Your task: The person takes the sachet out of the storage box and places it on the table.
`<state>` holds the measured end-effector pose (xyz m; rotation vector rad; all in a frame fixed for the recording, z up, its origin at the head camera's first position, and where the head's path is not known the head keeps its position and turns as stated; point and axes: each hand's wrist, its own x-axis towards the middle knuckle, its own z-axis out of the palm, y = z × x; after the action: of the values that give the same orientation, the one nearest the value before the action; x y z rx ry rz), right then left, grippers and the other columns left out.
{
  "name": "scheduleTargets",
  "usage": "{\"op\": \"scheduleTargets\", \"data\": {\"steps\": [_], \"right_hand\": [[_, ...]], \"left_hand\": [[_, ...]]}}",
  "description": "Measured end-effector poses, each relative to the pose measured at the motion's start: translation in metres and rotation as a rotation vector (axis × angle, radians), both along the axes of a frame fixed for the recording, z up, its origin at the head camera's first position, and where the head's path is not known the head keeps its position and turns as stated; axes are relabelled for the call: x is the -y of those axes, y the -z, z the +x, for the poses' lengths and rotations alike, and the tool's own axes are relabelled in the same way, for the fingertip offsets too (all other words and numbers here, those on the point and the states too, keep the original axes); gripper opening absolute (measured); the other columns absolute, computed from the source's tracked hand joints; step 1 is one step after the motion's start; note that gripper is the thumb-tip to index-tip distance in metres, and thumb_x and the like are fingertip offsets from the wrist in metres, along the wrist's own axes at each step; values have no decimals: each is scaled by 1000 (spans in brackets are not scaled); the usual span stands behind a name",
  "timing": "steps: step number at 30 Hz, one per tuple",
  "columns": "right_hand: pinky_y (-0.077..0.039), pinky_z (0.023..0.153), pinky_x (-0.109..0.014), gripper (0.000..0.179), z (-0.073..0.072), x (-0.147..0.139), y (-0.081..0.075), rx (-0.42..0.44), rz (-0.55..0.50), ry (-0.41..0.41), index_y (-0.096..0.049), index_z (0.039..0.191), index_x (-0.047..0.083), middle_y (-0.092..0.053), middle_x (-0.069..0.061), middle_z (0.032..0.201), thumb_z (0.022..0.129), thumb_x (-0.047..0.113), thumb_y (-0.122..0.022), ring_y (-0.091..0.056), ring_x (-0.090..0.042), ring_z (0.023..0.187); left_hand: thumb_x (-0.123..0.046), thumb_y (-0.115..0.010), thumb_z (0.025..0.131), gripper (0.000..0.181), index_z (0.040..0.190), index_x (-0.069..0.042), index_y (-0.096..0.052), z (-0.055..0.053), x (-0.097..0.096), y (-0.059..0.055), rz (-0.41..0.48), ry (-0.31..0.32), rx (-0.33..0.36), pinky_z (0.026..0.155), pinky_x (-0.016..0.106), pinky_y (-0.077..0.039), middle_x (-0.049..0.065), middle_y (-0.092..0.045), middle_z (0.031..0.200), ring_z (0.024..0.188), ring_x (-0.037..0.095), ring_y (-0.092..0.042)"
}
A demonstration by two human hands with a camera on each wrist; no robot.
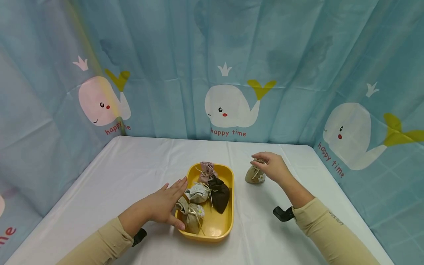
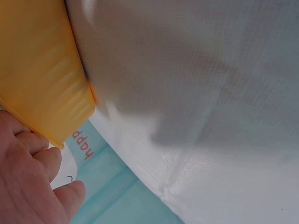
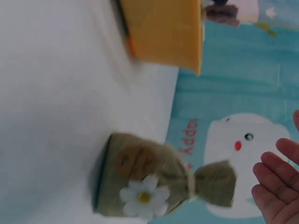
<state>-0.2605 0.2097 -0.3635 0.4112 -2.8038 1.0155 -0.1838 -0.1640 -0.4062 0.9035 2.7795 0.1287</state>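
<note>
My left hand (image 1: pixel 167 205) lies along the left rim of a yellow plastic tub (image 1: pixel 231 206), fingers extended and thumb by its near left corner. In the left wrist view, the fingers (image 2: pixel 32 142) are right at the tub's rim. Inside the tub lie several drawstring pouches: a pink one (image 1: pixel 206 170), a pale grey one (image 1: pixel 197 193), a dark brown one (image 1: pixel 219 195) and a beige one (image 1: pixel 193 221) with a white flower. To the right, a burlap pouch (image 3: pixel 159 177) with a daisy stands upright on the table. My right hand (image 1: pixel 273 167) hovers by its tied top, fingers apart from it in the right wrist view.
A white cloth (image 1: pixel 142 162) covers the table. Blue curtains (image 1: pixel 172 106) with printed whales stand behind and at both sides. A black wrist mount (image 1: pixel 283 213) sits under the right cuff, and another (image 1: pixel 139 237) under the left.
</note>
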Motion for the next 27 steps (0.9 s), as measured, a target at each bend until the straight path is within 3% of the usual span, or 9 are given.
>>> {"op": "scheduleTargets", "data": {"steps": [8,15,22,27], "right_hand": [[-47,88,-42,32,17,31,-17,-38,-65,-125,-68,109,14,-63,-4,114,82,31,-68,-58,-25,107],[-48,87,-38,27,29,57,-24,-87,-42,-238,-68,108,15,-65,-2,110,82,24,-69,-58,-22,106],[-47,90,-38,27,36,77,-27,-64,-25,-310,-68,108,17,-65,2,108,82,26,-69,-58,-18,107],[-48,88,-36,27,33,87,-20,-9,-25,-349,-68,107,15,-66,2,107,81,21,-70,-60,-17,104]], "left_hand": [[-85,-48,54,128,148,-8,-4,0,0,0,13,4,0,108,54,-12,7,2,154,140,24,-5],[-85,-48,54,129,148,-8,-4,0,0,0,10,3,6,108,54,-12,8,2,154,140,25,-5],[-86,-48,54,129,148,-10,-3,-1,0,1,2,-1,0,108,54,-13,6,3,154,140,23,-3],[-86,-47,54,129,148,-10,-3,-1,0,2,-4,2,-4,108,53,-13,6,3,154,140,23,-3]]}}
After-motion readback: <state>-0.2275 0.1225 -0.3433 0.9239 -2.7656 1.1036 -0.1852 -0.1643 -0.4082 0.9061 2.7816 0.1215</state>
